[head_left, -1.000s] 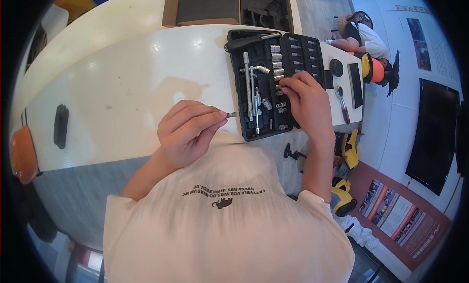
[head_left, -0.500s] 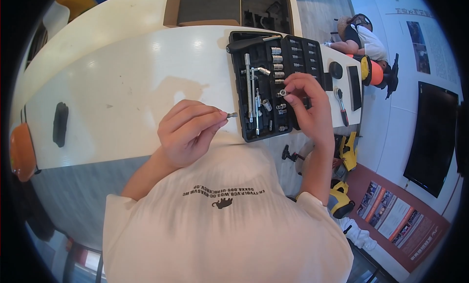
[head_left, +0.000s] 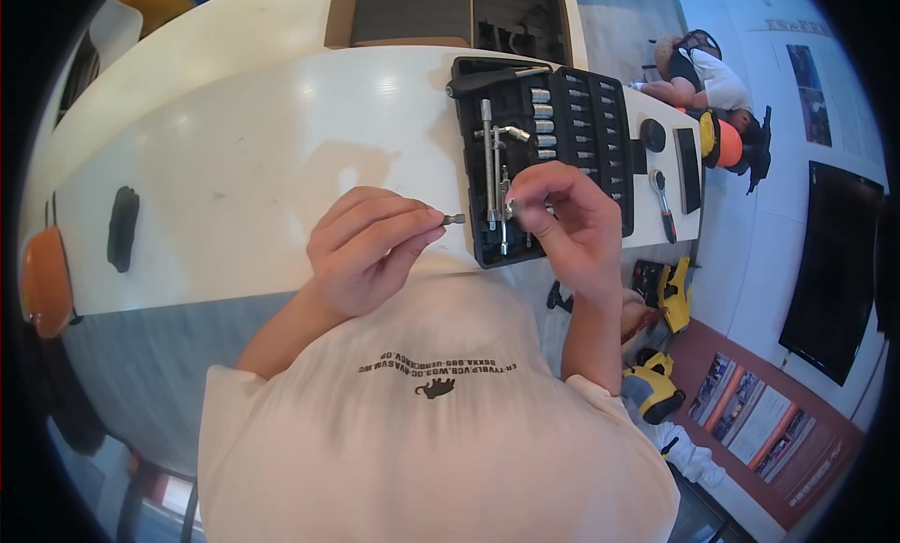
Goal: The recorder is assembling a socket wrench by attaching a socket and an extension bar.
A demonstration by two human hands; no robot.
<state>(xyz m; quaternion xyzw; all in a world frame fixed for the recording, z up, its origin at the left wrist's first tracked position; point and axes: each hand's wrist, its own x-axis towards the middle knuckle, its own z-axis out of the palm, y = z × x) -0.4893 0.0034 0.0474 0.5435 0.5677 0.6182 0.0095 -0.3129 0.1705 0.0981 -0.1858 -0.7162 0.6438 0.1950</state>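
Observation:
Between the thumb and fingertips of my left hand (head_left: 370, 248) is a small metal bit (head_left: 454, 220), its end pointing right. My right hand (head_left: 577, 229) pinches a small metal socket (head_left: 512, 208) above the open black tool case (head_left: 476, 187), facing the bit with a short gap between them. In the case lie a black-handled driver (head_left: 487, 81), long extension bars (head_left: 488, 159), a row of sockets (head_left: 543, 126) and rows of small bits (head_left: 580, 121). My right hand hides the lower sockets.
A ratchet (head_left: 664, 206), a black rounded object (head_left: 652, 133) and a flat black slab (head_left: 688, 171) lie right of the case. Behind stands a foam-lined box (head_left: 412, 18). A dark elongated object (head_left: 122, 229) rests at far left. Another person (head_left: 717, 79) is at the far right.
My right hand has moved left with the socket, away from the socket row and toward the bit. The left hand stays nearly in place, still holding the bit.

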